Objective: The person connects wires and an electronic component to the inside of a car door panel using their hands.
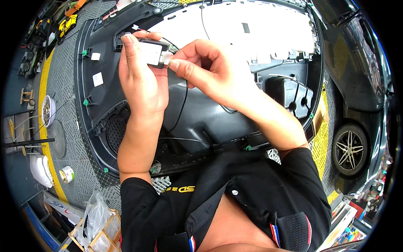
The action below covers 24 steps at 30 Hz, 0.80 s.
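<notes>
My left hand (140, 69) is closed round a small black box module (152, 52) with a white label on its face. At the module's right end sits a pale plug connector (166, 57), pinched between the thumb and fingers of my right hand (205, 65). Whether the plug is fully seated I cannot tell. A thin black cable (183, 105) hangs down below my hands. Both hands are above a large black car door panel (201, 113), its inner side facing up, with a white insulation sheet (193, 23) over its far part.
Green clips (85, 102) line the panel's rim, and a black speaker grille (117, 132) is at its left. A dark car with a wheel (349, 149) stands on the right. On the left floor are a white bowl (48, 111), a tin (66, 174) and a wooden crate (100, 237).
</notes>
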Each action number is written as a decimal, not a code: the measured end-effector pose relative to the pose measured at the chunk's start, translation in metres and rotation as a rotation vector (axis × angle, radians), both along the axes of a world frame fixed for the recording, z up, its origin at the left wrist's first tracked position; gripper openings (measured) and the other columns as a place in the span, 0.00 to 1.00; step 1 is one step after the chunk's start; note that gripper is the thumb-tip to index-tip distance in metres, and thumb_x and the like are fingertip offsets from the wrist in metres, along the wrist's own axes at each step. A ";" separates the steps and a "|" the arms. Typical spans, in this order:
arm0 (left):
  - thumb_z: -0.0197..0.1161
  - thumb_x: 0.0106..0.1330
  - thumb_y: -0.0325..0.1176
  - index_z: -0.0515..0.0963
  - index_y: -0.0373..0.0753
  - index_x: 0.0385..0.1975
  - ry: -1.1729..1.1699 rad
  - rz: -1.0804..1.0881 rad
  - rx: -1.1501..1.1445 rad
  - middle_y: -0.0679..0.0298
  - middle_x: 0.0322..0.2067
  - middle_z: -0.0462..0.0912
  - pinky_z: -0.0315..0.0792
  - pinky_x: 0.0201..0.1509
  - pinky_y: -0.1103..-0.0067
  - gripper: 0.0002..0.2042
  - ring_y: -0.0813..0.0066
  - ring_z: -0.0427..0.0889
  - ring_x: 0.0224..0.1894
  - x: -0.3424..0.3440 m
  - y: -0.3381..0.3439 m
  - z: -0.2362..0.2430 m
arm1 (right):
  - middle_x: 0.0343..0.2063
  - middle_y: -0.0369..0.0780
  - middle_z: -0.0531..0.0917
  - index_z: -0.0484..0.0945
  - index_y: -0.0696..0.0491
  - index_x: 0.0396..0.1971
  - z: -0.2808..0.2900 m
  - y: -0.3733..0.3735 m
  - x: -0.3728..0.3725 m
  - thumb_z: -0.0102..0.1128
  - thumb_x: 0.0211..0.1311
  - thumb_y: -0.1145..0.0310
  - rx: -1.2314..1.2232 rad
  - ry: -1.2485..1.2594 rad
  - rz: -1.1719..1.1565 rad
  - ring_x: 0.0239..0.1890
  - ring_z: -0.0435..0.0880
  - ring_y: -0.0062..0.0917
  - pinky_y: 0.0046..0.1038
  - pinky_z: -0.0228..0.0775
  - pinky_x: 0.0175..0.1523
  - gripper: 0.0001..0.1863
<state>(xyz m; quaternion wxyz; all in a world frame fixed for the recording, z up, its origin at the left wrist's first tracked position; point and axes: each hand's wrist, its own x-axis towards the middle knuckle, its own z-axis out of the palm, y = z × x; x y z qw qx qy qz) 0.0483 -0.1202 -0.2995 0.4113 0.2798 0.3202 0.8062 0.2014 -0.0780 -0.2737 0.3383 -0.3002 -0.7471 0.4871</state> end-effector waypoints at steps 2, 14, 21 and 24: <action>0.50 0.81 0.52 0.72 0.36 0.49 -0.002 -0.019 0.008 0.60 0.43 0.79 0.76 0.45 0.74 0.21 0.73 0.79 0.41 -0.001 0.000 -0.002 | 0.23 0.39 0.88 0.86 0.59 0.38 -0.003 0.002 0.000 0.72 0.63 0.63 0.005 0.006 -0.014 0.25 0.85 0.17 0.22 0.76 0.33 0.14; 0.52 0.82 0.45 0.74 0.35 0.47 0.130 0.080 0.057 0.59 0.40 0.83 0.78 0.46 0.76 0.17 0.75 0.82 0.42 0.002 0.004 -0.011 | 0.23 0.40 0.87 0.85 0.59 0.35 -0.005 -0.002 0.001 0.73 0.62 0.64 0.164 -0.005 -0.028 0.24 0.87 0.21 0.24 0.78 0.32 0.12; 0.53 0.82 0.43 0.75 0.34 0.47 0.012 0.039 0.033 0.59 0.37 0.84 0.80 0.41 0.80 0.16 0.78 0.84 0.39 0.006 0.006 -0.011 | 0.30 0.37 0.87 0.83 0.54 0.35 -0.018 0.006 0.002 0.77 0.57 0.66 0.510 0.042 -0.051 0.32 0.87 0.26 0.28 0.79 0.36 0.11; 0.52 0.82 0.44 0.76 0.34 0.48 0.048 -0.004 0.023 0.59 0.36 0.85 0.80 0.38 0.81 0.17 0.79 0.84 0.36 0.006 0.005 -0.014 | 0.31 0.36 0.87 0.83 0.53 0.34 -0.009 0.006 0.001 0.79 0.53 0.68 0.547 0.132 -0.079 0.32 0.86 0.24 0.26 0.78 0.35 0.13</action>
